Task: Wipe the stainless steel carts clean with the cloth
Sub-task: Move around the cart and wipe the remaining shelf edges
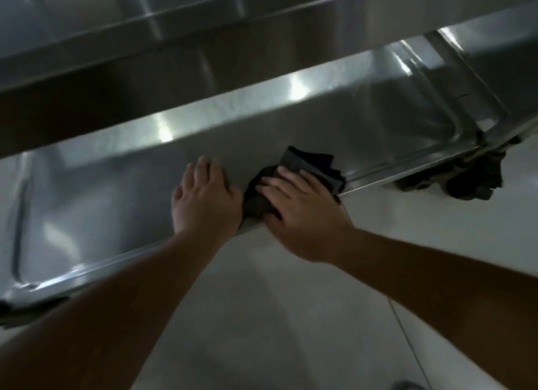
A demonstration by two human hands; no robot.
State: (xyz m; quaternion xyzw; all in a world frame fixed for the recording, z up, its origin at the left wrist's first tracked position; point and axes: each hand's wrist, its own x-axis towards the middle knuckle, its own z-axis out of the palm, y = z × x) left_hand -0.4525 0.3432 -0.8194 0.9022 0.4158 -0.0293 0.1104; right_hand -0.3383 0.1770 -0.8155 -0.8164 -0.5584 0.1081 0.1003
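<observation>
Cloth (294, 174): dark, crumpled, on cart shelf (116, 192) edge.
R hand (300, 212): flat, fingers pressing cloth.
L hand (206, 197): flat, fingers together on shelf.

The cart shelf (116, 192) is silver-grey brushed steel with bright white patches of reflected light, and the upper shelf (145, 26) is a darker grey. The cloth (308, 168) is dark, charcoal to almost black, with a slight blue tint at its folded edge. The floor (291, 317) is pale grey-white with thin dark joint lines, and the caster (465, 177) is black.
</observation>
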